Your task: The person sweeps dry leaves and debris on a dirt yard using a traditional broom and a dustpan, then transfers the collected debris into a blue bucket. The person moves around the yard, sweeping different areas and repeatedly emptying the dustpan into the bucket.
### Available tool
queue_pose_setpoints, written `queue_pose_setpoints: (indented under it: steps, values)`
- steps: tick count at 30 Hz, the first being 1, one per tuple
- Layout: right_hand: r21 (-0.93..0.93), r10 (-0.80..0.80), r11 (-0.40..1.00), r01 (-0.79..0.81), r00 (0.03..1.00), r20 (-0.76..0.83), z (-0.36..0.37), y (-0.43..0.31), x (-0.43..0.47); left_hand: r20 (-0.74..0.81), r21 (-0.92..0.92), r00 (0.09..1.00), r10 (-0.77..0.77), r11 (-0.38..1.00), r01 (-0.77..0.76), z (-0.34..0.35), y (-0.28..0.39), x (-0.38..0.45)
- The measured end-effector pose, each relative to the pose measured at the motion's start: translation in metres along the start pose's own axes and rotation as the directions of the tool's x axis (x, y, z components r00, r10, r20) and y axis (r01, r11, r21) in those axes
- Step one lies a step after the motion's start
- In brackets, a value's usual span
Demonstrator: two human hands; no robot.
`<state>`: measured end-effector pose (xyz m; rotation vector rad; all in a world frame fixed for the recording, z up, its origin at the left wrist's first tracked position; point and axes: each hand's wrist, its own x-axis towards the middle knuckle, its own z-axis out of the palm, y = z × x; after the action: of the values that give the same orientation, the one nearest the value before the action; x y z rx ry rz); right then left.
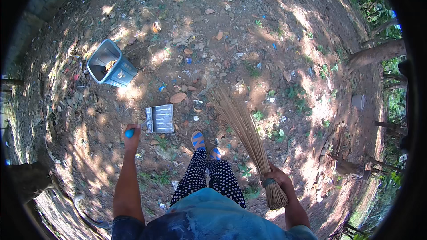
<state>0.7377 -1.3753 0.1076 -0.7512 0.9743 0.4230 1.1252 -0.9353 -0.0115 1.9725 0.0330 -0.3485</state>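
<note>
My left hand (132,137) is closed around the blue-tipped handle of a dustpan (162,118). The flat, worn grey pan of it is just ahead and to the right of the hand, with dry leaves lying beyond its edge. In my right hand (279,175) is a stick broom (245,125), a bundle of thin brown ribs gripped near its green binding. Its butt end points back toward me, and its spread tips reach forward to the littered soil. A large brown dry leaf (178,98) lies between the dustpan and the broom tips.
A blue-grey plastic bin (120,70) leans at the left with some dry leaves inside. Bits of plastic litter and small green weeds dot the stony dirt. At the right are a tree trunk (377,55) and a small grey pot (358,101). A pale pipe (80,203) curves at lower left.
</note>
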Motion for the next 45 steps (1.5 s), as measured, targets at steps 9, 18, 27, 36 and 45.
queue_pose_setpoints:
  steps: [9, 18, 27, 36, 45]
  values:
    - [0.173, 0.117, 0.981, -0.088, 0.979, -0.165, -0.001, 0.029, 0.103, 0.012, -0.006, 0.999, -0.030, 1.000, 0.030, -0.001, 0.001, 0.011]
    - [0.094, 0.098, 0.991, -0.100, 0.995, 0.017, 0.038, 0.013, 0.004, -0.012, 0.016, 0.999, -0.052, 0.999, 0.052, -0.005, 0.005, 0.018]
    - [-0.135, -0.065, 0.989, 0.069, 0.997, 0.030, -0.035, 0.080, 0.080, -0.043, 0.031, 0.999, 0.014, 0.999, -0.012, -0.005, -0.008, 0.016]
    - [0.000, 0.149, 0.989, -0.149, 0.987, 0.067, 0.065, -0.006, 0.009, -0.187, -0.096, 0.976, -0.113, 0.991, 0.097, -0.025, -0.008, 0.003]
    - [-0.178, -0.018, 0.984, 0.005, 0.997, -0.070, -0.031, -0.022, 0.104, -0.258, -0.122, 0.945, -0.202, 0.977, 0.176, -0.034, 0.015, -0.016]
